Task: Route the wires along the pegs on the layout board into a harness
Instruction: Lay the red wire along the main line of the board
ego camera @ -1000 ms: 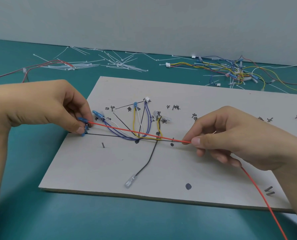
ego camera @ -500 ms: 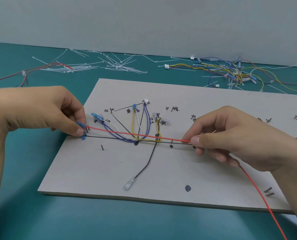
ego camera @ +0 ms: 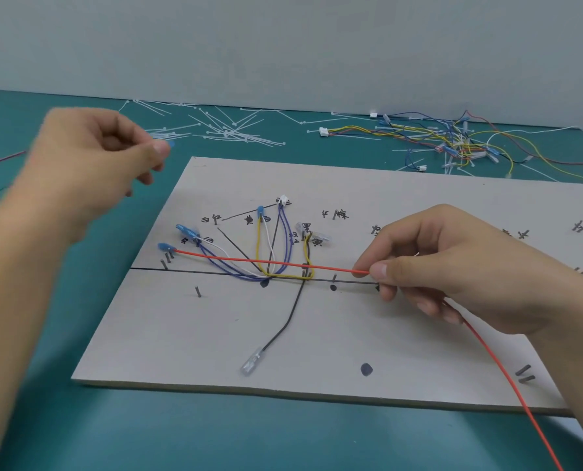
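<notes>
Over the board [ego camera: 215,334], right hand [ego camera: 470,266] pinching red wire [ego camera: 266,261]

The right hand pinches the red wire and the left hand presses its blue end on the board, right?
Not quite. The head view shows the left hand up in the air beside the board, touching neither the red wire nor its blue end, which lies alone by the pegs. The right hand does pinch the red wire.
</notes>
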